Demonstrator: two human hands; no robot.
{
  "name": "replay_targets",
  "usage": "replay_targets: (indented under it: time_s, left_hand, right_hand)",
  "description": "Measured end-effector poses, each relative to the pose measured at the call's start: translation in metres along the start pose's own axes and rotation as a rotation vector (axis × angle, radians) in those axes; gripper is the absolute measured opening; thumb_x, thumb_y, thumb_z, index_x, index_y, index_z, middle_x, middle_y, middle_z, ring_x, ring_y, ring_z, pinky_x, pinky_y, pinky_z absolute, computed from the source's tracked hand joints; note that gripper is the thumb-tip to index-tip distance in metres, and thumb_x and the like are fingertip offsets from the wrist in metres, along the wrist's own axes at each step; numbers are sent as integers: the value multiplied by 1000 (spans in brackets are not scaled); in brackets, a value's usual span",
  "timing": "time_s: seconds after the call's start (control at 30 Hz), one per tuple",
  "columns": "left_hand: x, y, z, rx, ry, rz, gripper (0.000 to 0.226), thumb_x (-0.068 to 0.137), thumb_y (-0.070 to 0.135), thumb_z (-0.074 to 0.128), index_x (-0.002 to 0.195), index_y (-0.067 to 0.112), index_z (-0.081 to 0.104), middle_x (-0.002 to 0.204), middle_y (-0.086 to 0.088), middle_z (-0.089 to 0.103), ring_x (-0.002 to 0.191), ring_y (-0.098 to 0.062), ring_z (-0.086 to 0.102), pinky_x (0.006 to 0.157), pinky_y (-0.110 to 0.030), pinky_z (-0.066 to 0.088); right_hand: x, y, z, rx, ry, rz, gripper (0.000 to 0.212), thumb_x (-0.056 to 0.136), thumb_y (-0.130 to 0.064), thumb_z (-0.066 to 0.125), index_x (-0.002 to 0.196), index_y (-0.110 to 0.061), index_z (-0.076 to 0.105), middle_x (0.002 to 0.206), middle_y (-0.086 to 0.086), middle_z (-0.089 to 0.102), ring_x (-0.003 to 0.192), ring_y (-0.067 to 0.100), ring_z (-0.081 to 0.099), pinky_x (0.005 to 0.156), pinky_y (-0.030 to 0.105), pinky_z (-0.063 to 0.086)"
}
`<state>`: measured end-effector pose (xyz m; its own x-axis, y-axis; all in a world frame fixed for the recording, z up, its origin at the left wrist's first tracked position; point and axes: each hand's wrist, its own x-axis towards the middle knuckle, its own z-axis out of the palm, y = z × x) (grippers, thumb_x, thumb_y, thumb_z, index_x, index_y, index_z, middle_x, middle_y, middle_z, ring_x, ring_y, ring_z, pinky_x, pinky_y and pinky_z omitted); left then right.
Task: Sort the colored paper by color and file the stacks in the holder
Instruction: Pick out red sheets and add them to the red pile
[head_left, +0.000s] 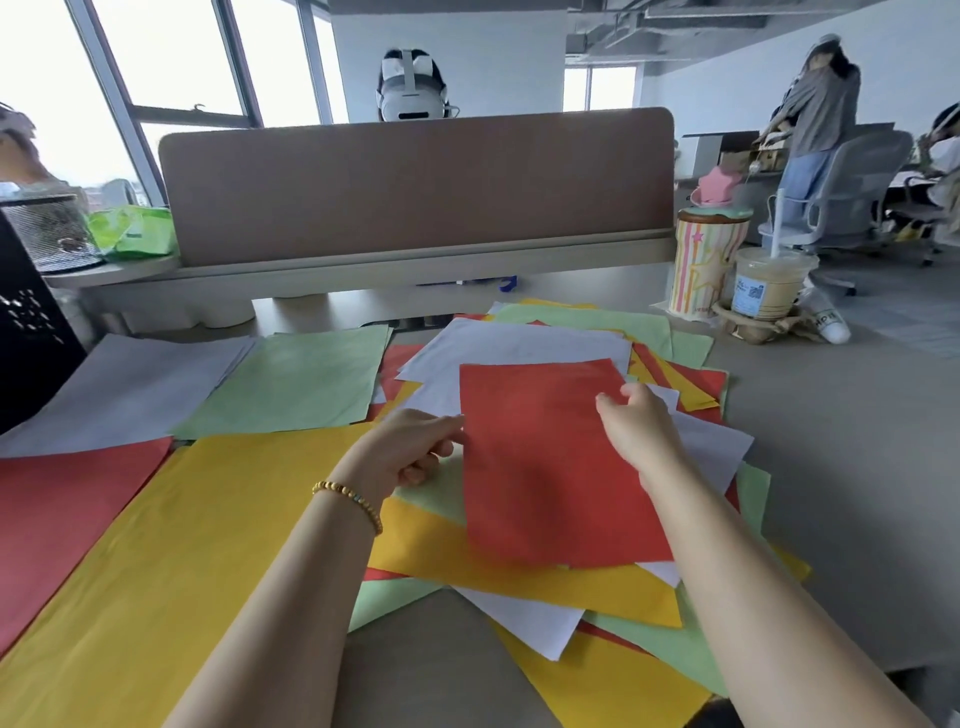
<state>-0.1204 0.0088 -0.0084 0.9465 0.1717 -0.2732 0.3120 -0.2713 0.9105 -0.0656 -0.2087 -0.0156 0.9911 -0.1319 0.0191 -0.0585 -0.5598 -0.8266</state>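
- The left hand (410, 447) pinches the left edge of a red sheet (545, 467), fingers curled.
- The right hand (641, 426) holds its right edge, thumb on top.
- The sheet lies over the mixed pile (519, 582), between both hands.

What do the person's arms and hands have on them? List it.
Both forearms are bare, with no sleeves in view. The left hand has a bracelet of small gold-coloured beads round its wrist. The right hand shows no jewellery, watch or glove. No rings are visible on either of the hands.
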Motion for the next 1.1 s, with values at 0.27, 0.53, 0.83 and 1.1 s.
replay_targets:
  time_s: [0.27,0.53,0.83,1.1]
  left_hand:
    - [3,-4,33,18,54,194,16,89,11,57,105,7,58,104,-10,67,91,-22,64,82,-34,54]
    - [7,1,25,-195,177,326,20,95,4,45,105,9,62,99,-7,65,88,-19,61,87,-35,49]
    - [-42,-13,-92,-346,301,284,21,97,8,46,86,14,63,56,8,67,46,-3,61,53,-17,51]
    - [-121,-83,-202,-24,569,133,23,94,10,48,78,17,63,75,-5,64,58,-15,59,66,-30,49]
  right_hand:
    - [-3,0,6,56,-46,-55,49,98,-26,41,143,-10,34,148,7,37,130,25,42,90,29,36]
    - [-3,0,8,-39,211,-125,50,97,-21,43,143,-8,29,146,12,35,135,31,28,105,38,29]
    - [-27,-51,48,497,-343,-18,31,95,-23,50,109,3,55,93,12,62,76,25,61,58,23,46]
    - [-116,-121,155,295,-529,-202,32,86,-7,51,119,-6,51,104,12,64,89,27,60,72,30,45]
